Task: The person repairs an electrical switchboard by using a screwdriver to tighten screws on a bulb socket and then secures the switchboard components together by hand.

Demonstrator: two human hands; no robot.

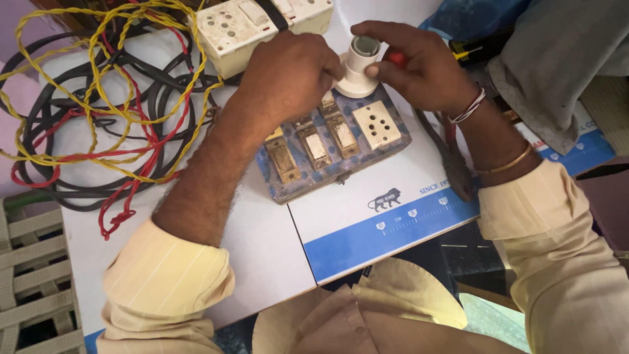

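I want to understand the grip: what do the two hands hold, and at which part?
Both hands, left hand and right hand, grip the white plastic lamp holder by its upright barrel. The right hand also holds a red-handled tool.

Three switches (314, 147), one socket (376, 124), one lamp holder (359, 65), two hands (288, 75).

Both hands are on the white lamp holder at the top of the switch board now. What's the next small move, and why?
Probably keep the left hand steadying the white lamp holder and bring the red-handled tool in the right hand to its base. The holder stands upright on the switch board and both hands already pinch it. Whether it is fastened cannot be seen.
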